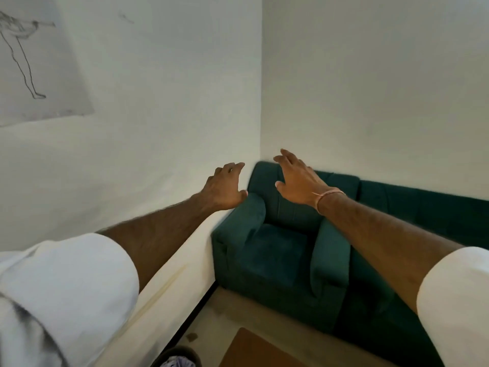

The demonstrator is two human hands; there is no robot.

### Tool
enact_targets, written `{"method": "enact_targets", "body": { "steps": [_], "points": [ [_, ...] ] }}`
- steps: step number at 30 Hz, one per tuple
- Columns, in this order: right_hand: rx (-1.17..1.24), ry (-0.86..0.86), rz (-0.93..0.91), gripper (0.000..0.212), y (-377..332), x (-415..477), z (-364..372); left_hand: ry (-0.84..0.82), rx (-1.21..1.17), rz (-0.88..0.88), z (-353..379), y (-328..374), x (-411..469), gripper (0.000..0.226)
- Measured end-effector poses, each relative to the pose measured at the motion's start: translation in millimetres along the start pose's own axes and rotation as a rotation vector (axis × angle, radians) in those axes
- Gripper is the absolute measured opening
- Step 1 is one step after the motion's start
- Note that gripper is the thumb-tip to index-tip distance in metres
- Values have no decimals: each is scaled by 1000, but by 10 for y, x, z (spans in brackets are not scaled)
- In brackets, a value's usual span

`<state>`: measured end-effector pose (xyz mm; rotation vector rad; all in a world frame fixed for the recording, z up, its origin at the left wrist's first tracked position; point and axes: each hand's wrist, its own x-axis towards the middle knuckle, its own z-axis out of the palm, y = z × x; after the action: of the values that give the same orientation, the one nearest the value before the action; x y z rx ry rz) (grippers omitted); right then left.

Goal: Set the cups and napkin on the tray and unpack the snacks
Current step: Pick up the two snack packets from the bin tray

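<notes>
Both my arms stretch forward toward the corner of a room. My left hand [226,186] is held out palm down with its fingers spread and holds nothing. My right hand [299,181] is also out in front, palm down, fingers apart and empty, with a thin pink band on its wrist. White rolled-up sleeves cover both upper arms. No cups, napkin, tray or snacks are in view.
A dark green armchair [277,250] stands in the corner, with a matching sofa [423,207] to its right. A brown table corner [254,350] shows at the bottom edge. A dark bin [177,358] sits by the left wall. A sketch [34,59] hangs upper left.
</notes>
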<state>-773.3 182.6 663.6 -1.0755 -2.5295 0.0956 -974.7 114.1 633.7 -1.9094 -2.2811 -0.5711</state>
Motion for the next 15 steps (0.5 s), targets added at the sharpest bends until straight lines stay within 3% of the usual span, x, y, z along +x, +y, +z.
{"method": "enact_targets", "body": {
  "steps": [7, 15],
  "points": [
    [-83, 87, -31, 74, 766, -791, -1164, 82, -26, 22, -531, 1410, -92, 83],
    [-121, 107, 79, 71, 1556, -1509, -1813, 43, -55, 96, -464, 2563, -118, 83]
  ]
}}
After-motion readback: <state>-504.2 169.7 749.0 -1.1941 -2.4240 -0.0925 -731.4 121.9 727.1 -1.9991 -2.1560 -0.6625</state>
